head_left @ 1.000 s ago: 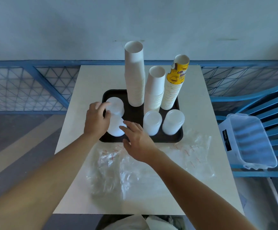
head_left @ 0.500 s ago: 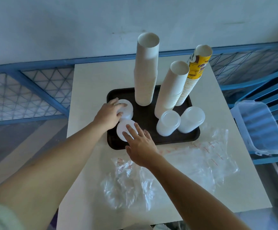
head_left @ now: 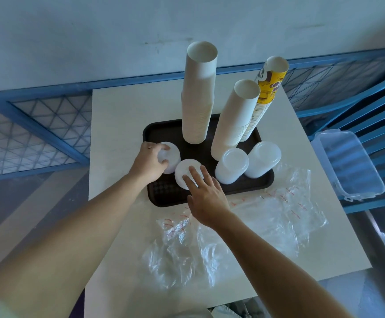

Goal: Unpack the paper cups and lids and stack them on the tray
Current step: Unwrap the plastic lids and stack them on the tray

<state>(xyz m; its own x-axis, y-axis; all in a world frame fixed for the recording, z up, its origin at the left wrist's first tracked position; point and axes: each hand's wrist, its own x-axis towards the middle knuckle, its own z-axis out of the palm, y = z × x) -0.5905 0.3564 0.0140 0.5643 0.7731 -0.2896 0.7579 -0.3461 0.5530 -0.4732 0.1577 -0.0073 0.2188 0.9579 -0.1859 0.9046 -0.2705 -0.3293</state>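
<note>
From the head view the task looks nearly done. Three tall, smooth paper cup stacks (head_left: 198, 99) and the ridged plastic lids stand on the dark tray (head_left: 161, 198), and crinkled empty bags (head_left: 233, 230) lie on the tabletop (head_left: 118, 134). The left hand (head_left: 149, 160) grips the far lid stack (head_left: 173, 154) (fingers curled round it). The right hand (head_left: 206, 193) lays straight fingers on the near lid stack (head_left: 185, 168).

You're in a plain, bare work corner, the look of a canteen or drinks stall's back area. Blank pale wall (head_left: 95, 31) ahead of you, grey floor (head_left: 14, 221) below, a blue metal railing (head_left: 37, 138) with wire mesh behind your small white table (head_left: 118, 125). Blue slats (head_left: 370, 99) on your right, with a clear plastic box (head_left: 347, 164). On the black serving tray (head_left: 161, 134): 3 tall stacks of paper cups (head_left: 198, 99) and 4 stacks of lids (head_left: 231, 166), bulk stock.
</note>
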